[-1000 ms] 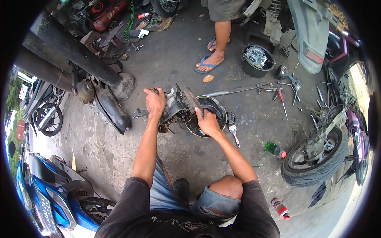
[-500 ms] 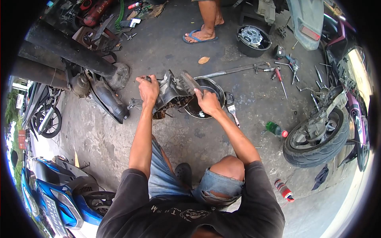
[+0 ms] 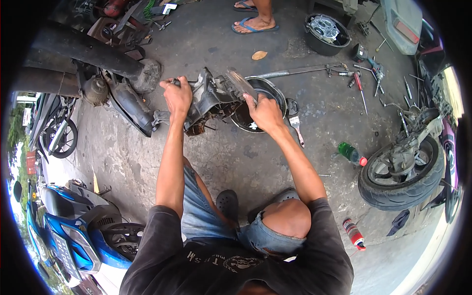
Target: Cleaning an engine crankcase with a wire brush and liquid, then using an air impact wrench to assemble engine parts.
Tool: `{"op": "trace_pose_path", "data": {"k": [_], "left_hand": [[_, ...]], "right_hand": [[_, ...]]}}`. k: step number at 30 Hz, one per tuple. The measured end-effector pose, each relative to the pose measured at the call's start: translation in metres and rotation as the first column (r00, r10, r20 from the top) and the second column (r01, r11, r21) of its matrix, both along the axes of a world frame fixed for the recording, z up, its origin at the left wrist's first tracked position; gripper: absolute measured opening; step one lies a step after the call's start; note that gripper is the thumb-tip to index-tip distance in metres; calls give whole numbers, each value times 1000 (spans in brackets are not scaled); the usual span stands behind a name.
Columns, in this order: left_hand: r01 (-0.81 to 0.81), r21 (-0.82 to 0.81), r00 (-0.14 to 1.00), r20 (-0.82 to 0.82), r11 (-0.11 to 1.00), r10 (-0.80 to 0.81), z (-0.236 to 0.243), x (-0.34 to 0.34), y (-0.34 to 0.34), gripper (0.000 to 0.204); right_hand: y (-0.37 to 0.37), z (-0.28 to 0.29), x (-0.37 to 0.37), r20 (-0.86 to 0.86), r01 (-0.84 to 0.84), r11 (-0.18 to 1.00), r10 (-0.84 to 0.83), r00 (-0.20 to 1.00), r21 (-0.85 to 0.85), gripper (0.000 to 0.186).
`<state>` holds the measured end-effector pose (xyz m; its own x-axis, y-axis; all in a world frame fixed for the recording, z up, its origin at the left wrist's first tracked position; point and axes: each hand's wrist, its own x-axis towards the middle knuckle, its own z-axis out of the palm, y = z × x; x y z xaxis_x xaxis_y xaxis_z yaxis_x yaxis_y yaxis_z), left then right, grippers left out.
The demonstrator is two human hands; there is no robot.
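Both my hands hold a dark, dirty motorcycle part (image 3: pixel 209 101) just above the ground. It has a hollow casing, a long grey flap and brown grime along its lower edge. My left hand (image 3: pixel 177 100) is closed around its left end. On the right, my right hand (image 3: pixel 266 113) grips the lower end of the flap (image 3: pixel 241 82), thumb on top. Under and beside that hand is a round metal basin (image 3: pixel 280 96) with dark liquid and a pale patch inside. Right of the basin lies a paintbrush (image 3: pixel 296 129).
A long metal bar (image 3: pixel 295 72) lies beyond the basin. A screwdriver (image 3: pixel 360 91), green bottle (image 3: pixel 348 152), spray can (image 3: pixel 353 233) and wheel (image 3: pixel 400 177) are rightward. Another person's feet (image 3: pixel 255 23) stand ahead, near a black tub (image 3: pixel 324 44). A blue motorbike (image 3: pixel 81 238) is at left.
The whole view has tilted, so ground objects sit higher in the picture. Both hands keep their grip on the part, which has shifted slightly left relative to the basin.
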<state>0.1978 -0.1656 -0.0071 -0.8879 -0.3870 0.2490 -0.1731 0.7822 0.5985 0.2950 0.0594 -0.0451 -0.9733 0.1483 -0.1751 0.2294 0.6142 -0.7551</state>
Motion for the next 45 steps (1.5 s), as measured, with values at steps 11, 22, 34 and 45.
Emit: {"op": "trace_pose_path", "data": {"k": [11, 22, 34, 45], "left_hand": [[-29, 37, 999, 33, 999, 28, 9, -2, 14, 45], [-42, 69, 999, 16, 997, 41, 6, 1, 11, 42], [-25, 30, 999, 38, 999, 24, 4, -3, 10, 45], [-27, 47, 997, 76, 999, 24, 3, 1, 13, 44]], "right_hand": [[-20, 2, 0, -69, -97, 979, 86, 994, -179, 65], [6, -22, -15, 35, -12, 994, 16, 999, -107, 64], [-6, -25, -6, -89, -72, 991, 62, 994, -115, 62], [6, -32, -7, 32, 36, 995, -34, 999, -91, 61]]}}
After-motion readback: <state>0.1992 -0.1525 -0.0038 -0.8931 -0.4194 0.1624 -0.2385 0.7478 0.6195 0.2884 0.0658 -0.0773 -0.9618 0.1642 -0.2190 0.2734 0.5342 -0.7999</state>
